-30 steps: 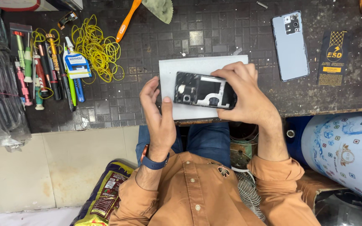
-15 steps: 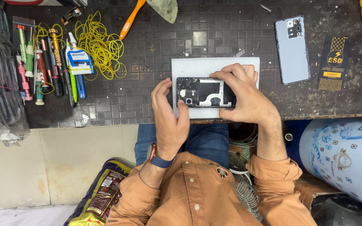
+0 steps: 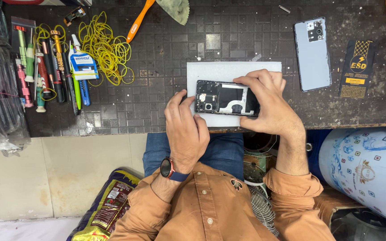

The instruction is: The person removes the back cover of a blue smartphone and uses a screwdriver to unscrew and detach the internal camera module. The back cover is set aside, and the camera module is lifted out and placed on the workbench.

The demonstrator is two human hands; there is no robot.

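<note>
- Gripping the opened phone (image 3: 226, 98), the right hand (image 3: 269, 107) curls its fingers over the right end, seemingly to steady it.
- The left hand (image 3: 185, 129) has its fingers bent, tips touching the phone's left end near the camera module; a firm grasp cannot be told.
- The phone lies back-open on a white pad (image 3: 233, 71), on the dark work mat (image 3: 157, 80).
- The detached blue back cover (image 3: 312, 56) rests far right, apart.
- Screwdrivers (image 3: 41, 71) and yellow rubber bands (image 3: 103, 49) lie far left, within reach.

Opened phone (image 3: 226, 98) lies on pad (image 3: 211, 71), screwdrivers (image 3: 41, 71) left, back cover (image 3: 312, 56) right.
</note>
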